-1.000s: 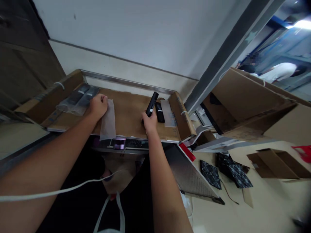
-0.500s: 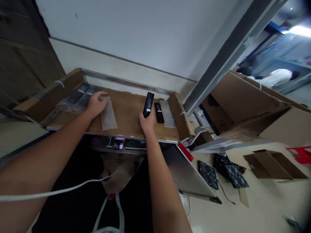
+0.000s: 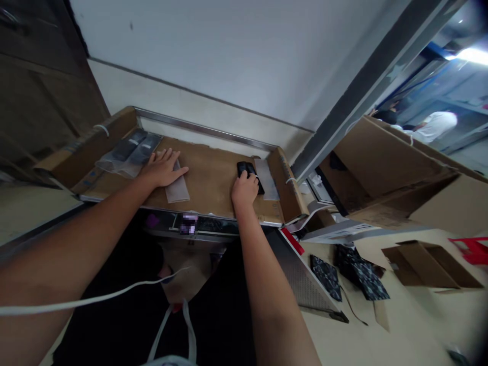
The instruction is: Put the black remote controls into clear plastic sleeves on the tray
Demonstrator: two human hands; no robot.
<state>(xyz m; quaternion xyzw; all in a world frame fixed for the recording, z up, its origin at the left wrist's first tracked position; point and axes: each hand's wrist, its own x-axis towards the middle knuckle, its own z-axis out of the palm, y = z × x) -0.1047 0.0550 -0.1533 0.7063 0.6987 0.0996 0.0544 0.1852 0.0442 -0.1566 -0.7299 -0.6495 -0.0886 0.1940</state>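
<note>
My left hand [image 3: 163,169] lies flat with its fingers spread on a clear plastic sleeve [image 3: 177,187], on the brown cardboard tray [image 3: 208,175]. Just left of it is a pile of bagged black remotes [image 3: 128,152]. My right hand [image 3: 244,188] is curled over the black remotes [image 3: 248,169] lying near the tray's right end, gripping the nearer one against the cardboard. A few empty clear sleeves [image 3: 267,179] lie right beside them.
Open cardboard boxes [image 3: 385,162] stand to the right, a smaller one [image 3: 423,256] on the floor. Black fans [image 3: 328,277] and a metal mesh panel [image 3: 295,272] lie below the tray. A person in white [image 3: 434,124] works far right. A white strap [image 3: 95,300] crosses my lap.
My right hand has lowered the raised black remote flat onto the tray beside the other one. My left hand has opened and pressed flat on the clear sleeve.
</note>
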